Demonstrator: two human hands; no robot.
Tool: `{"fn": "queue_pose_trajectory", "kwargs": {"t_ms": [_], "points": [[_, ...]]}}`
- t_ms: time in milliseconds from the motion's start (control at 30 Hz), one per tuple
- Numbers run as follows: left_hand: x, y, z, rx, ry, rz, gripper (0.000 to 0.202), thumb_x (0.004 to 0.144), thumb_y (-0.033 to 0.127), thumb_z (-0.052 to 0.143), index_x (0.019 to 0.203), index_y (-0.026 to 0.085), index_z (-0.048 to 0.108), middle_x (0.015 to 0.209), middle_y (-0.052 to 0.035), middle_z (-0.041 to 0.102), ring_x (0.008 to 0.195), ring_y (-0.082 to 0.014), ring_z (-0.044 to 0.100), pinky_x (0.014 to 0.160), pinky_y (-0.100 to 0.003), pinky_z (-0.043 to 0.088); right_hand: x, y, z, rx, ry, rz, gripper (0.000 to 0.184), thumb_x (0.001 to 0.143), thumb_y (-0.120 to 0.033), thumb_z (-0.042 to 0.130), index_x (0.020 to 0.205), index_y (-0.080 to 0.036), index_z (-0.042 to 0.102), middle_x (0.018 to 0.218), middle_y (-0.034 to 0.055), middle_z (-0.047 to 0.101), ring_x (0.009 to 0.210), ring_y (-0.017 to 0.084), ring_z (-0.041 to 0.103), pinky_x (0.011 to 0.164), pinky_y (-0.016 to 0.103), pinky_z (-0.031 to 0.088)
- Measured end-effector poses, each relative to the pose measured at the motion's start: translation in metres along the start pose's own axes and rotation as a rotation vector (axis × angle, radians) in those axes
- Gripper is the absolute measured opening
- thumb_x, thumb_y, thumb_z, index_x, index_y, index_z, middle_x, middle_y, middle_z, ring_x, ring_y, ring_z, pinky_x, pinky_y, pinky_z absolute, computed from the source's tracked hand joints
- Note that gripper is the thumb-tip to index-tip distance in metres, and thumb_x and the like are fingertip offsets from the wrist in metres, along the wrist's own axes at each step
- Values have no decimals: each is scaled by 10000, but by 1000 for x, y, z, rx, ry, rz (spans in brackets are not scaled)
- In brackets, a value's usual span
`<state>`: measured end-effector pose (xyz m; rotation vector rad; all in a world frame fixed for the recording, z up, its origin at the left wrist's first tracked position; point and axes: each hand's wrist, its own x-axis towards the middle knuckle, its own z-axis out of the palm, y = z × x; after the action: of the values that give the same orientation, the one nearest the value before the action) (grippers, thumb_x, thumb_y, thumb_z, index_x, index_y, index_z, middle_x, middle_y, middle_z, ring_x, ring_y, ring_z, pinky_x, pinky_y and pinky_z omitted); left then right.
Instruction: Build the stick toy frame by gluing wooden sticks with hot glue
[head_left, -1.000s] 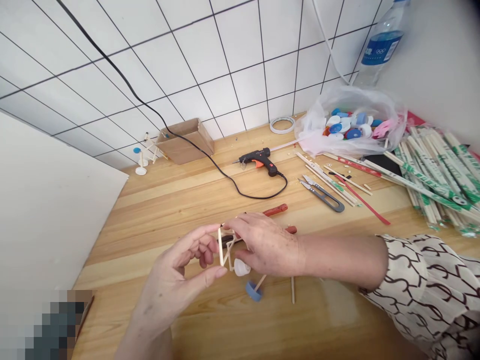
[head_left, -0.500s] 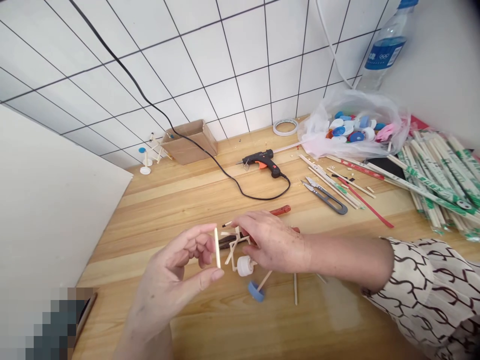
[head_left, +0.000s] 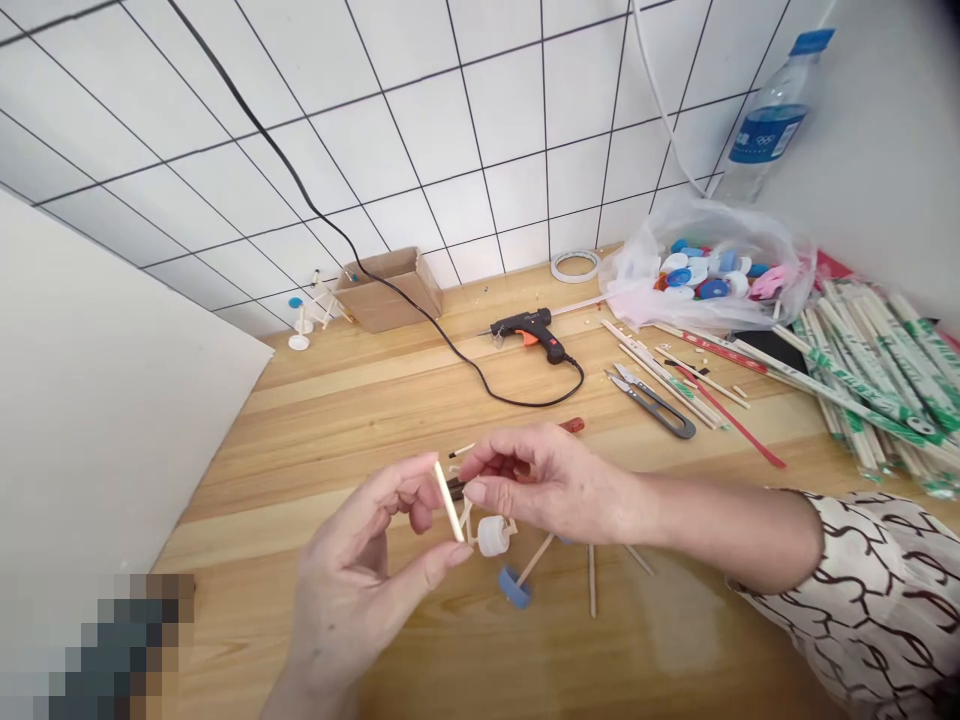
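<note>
My left grip holds a short pale stick by its ends — the top against my forefinger, the bottom on my thumb, with the gap between them just as wide as the stick is long. It leans a little, raised over the counter. My right grip is just beside it, finger and thumb nearly together — I can't tell whether they pinch anything. The white cap shows below those fingers.

A craft corner is showing here: a glue gun is lying on the wooden table, and bottle caps are crowding a plastic bag!
</note>
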<state>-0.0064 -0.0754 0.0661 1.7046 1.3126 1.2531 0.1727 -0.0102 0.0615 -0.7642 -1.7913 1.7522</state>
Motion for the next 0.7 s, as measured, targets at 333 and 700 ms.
{"fn": "queue_pose_trajectory", "kwargs": {"t_ms": [333,700], "points": [[3,-9,-18,64,167,-63,501,643,185,738,1114,254,580,887,-16,601,702,-140,549,661,-277,494,11,18,-9,-224,171,-43,109,794,-116,505,805,-144,610,630,-24,555,527,80,523,506,199,425],[20,-22,-35,434,-234,-509,400,663,369,621,1012,187,555,843,-26,599,712,-172,562,682,-320,486,30,40,-6,-677,105,-125,126,755,-76,577,806,-154,661,694,0,589,599,97,505,573,209,403]]}}
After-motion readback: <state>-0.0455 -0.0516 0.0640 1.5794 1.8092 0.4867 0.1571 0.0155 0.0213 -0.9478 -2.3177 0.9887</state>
